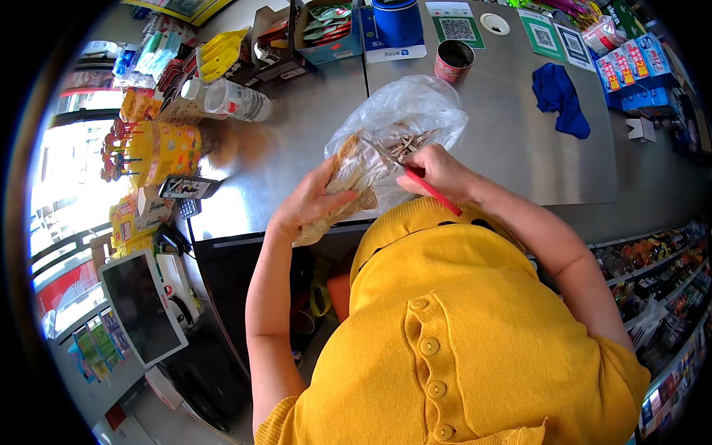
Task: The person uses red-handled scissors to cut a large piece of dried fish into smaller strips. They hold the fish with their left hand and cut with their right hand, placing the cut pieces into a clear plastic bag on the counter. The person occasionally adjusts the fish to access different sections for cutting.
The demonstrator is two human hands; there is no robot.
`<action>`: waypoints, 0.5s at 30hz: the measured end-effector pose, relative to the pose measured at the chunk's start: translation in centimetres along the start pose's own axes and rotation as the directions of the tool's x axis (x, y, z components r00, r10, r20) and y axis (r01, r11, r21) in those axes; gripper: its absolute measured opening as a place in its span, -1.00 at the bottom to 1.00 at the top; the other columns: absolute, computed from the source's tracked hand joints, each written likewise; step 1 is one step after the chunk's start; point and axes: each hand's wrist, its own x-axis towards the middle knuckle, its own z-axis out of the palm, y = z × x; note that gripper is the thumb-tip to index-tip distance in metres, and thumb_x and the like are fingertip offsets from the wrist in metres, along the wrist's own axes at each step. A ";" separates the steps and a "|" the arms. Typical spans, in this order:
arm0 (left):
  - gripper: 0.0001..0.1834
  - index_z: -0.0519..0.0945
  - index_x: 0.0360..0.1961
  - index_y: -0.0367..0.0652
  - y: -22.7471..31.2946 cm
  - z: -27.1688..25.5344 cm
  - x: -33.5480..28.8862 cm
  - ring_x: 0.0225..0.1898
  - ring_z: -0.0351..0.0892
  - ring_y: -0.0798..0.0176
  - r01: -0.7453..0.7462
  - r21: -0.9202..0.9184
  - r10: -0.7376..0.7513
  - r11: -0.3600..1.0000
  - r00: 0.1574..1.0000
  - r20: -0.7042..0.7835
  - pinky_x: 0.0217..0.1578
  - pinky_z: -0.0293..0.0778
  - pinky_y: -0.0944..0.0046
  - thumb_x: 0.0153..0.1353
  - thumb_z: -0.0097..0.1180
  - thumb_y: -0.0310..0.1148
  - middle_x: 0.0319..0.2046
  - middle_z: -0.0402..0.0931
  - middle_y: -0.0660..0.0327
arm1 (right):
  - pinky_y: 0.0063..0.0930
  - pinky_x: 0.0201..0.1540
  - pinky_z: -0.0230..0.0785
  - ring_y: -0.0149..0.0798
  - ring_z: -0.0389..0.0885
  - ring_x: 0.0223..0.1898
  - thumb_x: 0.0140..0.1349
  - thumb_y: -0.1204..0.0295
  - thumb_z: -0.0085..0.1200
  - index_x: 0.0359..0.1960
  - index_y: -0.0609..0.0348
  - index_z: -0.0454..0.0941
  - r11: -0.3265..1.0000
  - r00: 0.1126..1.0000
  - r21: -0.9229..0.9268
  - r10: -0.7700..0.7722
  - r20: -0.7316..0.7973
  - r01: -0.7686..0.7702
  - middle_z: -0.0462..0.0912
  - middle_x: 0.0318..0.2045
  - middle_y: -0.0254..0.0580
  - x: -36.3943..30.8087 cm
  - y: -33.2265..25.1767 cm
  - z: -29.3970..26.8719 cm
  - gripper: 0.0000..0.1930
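Metal counter (512, 156) bears tin (450, 73), blue cloth (560, 101); hands (315, 202) (439, 170) grip brown bundle (350, 176) left, scissors (439, 196) right.

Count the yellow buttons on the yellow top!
4: one button is highest in the picture, a second and third follow below, and the fourth sits by the bottom edge. More may be hidden past there.

The tan bundle (351, 172) hides some fingertips of the left hand (305, 200). The right hand (439, 170) covers a part of the scissors (439, 196). Inside the clear bag (415, 96), the thin brown pieces (405, 142) are too small to identify. The yellow shirt (489, 297) hides the middle of the near edge of the bench (512, 133). At the far edge, a blue tub (397, 24) is cut off at its top. The screen of the phone (188, 188), by the left edge, is too small to read.
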 end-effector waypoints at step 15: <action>-0.35 0.27 0.20 -0.29 0.4 1.2 0.4 -0.03 0.36 0.38 0.065 0.024 -0.065 0.998 0.998 0.015 0.04 0.31 0.33 0.09 0.23 -0.43 -0.05 0.45 0.21 | -0.36 -0.25 0.37 -0.22 0.50 -0.40 0.06 -0.15 0.17 -0.29 0.34 0.50 0.987 0.999 -0.151 0.043 -0.031 -0.048 0.54 -0.49 -0.09 0.6 -1.0 0.2 -0.35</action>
